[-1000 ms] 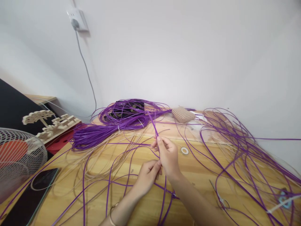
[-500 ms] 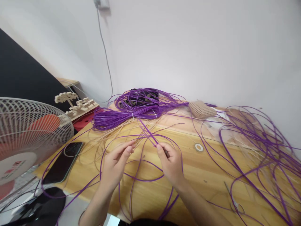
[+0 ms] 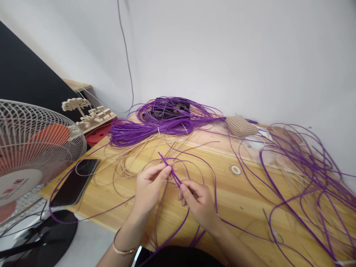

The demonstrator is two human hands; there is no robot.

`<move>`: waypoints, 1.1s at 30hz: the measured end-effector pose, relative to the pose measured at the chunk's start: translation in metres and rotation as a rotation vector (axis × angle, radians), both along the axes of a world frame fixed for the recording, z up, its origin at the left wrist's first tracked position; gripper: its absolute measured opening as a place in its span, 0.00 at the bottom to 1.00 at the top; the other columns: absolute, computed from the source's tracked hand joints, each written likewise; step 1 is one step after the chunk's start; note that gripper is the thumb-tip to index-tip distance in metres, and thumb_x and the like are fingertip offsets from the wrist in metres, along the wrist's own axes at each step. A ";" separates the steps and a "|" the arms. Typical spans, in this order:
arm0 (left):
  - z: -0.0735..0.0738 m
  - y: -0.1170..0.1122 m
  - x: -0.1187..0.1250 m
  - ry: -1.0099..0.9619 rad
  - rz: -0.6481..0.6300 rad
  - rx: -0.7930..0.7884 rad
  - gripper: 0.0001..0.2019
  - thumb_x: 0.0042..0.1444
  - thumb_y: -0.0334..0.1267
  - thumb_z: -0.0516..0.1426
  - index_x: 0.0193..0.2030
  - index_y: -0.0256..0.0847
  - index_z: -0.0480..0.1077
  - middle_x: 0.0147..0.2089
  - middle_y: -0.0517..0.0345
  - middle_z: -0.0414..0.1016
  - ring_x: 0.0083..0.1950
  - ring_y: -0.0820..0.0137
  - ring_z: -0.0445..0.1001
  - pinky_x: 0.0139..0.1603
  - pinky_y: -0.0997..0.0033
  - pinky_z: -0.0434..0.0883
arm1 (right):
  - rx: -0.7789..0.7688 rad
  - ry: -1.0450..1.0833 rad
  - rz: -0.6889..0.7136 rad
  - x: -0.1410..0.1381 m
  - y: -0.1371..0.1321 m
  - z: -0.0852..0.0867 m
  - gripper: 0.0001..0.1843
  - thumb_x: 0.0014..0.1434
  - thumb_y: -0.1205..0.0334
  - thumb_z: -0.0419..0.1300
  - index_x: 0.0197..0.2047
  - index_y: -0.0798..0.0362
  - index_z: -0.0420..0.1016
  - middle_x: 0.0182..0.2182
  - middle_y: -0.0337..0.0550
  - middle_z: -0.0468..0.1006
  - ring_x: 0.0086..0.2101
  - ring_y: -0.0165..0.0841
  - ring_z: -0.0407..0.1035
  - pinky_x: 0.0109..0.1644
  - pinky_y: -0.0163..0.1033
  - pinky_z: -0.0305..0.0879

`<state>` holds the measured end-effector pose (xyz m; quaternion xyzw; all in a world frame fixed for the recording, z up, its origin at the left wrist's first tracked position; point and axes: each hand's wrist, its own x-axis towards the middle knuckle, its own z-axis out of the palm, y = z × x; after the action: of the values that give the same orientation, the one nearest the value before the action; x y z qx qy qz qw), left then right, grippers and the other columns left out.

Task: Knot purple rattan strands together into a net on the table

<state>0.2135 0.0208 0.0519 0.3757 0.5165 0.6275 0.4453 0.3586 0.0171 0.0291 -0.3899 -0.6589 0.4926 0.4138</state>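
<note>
Purple weaving strands (image 3: 172, 172) run between my two hands above the wooden table, their short ends pointing up and to the left. My left hand (image 3: 153, 178) pinches them near those ends between thumb and fingers. Lower down, my right hand (image 3: 196, 197) is closed on the same strands. Long purple loops trail from them over the tabletop and toward my lap. Behind my hands lies a tied bundle of purple strands (image 3: 136, 132), with loose tan strands (image 3: 130, 155) in front of it.
A fan (image 3: 36, 148) stands at the left beside a phone (image 3: 76, 181). Scissors (image 3: 274, 231) and a tape roll (image 3: 236, 170) lie on the right. A woven tan piece (image 3: 240, 126) sits at the back, near tangled purple strands (image 3: 314, 174) and a wooden model (image 3: 91, 115).
My left hand has moved right and taken hold of the purple strands near their ends. My right hand has shifted slightly down, still gripping them.
</note>
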 end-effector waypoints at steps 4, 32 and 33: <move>0.001 0.000 0.002 -0.020 -0.017 0.017 0.08 0.47 0.40 0.63 0.33 0.39 0.78 0.28 0.56 0.77 0.34 0.70 0.75 0.38 0.73 0.72 | 0.155 -0.101 0.065 0.002 0.001 0.007 0.14 0.62 0.61 0.51 0.27 0.54 0.71 0.23 0.41 0.72 0.26 0.29 0.67 0.31 0.34 0.62; 0.011 -0.011 0.027 0.056 -0.241 0.217 0.11 0.54 0.36 0.58 0.23 0.37 0.71 0.19 0.62 0.66 0.20 0.79 0.64 0.23 0.80 0.64 | 0.397 0.034 -0.173 0.007 0.018 0.060 0.06 0.59 0.67 0.58 0.32 0.54 0.75 0.31 0.40 0.76 0.35 0.26 0.70 0.38 0.31 0.68; 0.012 -0.011 0.028 0.077 -0.241 0.225 0.11 0.55 0.36 0.58 0.23 0.37 0.71 0.19 0.62 0.66 0.20 0.79 0.64 0.22 0.80 0.63 | 0.389 0.036 -0.174 0.007 0.018 0.060 0.06 0.59 0.67 0.58 0.32 0.54 0.75 0.31 0.40 0.76 0.34 0.26 0.70 0.38 0.31 0.68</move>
<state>0.2418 0.0097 0.0636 0.5061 0.4109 0.6085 0.4525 0.3658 0.0347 0.0888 -0.3491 -0.6981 0.3255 0.5337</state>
